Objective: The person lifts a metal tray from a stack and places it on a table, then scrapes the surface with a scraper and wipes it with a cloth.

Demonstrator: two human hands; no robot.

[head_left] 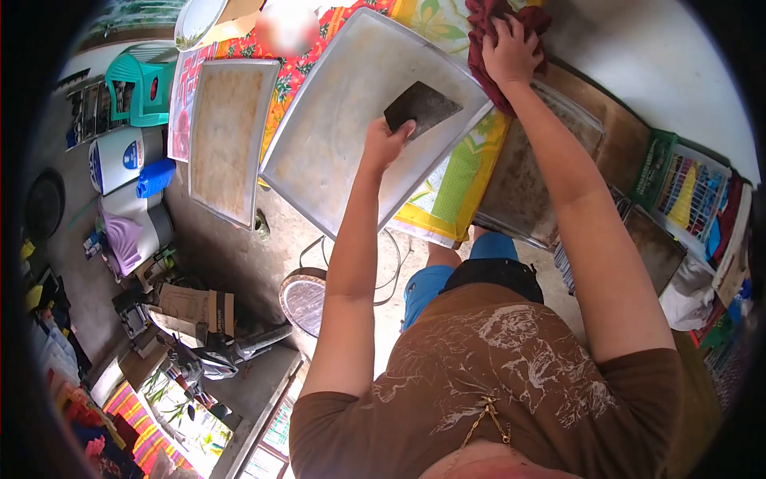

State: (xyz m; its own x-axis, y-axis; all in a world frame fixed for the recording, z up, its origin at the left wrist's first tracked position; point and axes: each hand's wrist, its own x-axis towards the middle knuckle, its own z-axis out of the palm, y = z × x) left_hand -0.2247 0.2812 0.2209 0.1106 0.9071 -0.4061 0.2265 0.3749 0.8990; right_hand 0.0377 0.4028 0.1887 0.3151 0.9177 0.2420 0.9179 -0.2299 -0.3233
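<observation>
My left hand [388,142] grips a dark flat scraper [423,110], thumb on top and fingers curled beneath its near corner. The blade lies over a large metal baking tray [335,120], which has a raised rim and faint brownish stains. At the tray's far right corner, my right hand [512,54] presses on a bunched dark red cloth [488,17], fingers spread over the fabric. Part of the cloth hangs down beside the tray's corner.
A second stained tray [231,136] sits to the left on the flowered tablecloth [471,191]. More trays [527,160] lean at the right by a green crate [656,169]. Below stands a round stool [305,299]. A teal chair [144,84] and a cardboard box [195,310] are at the left.
</observation>
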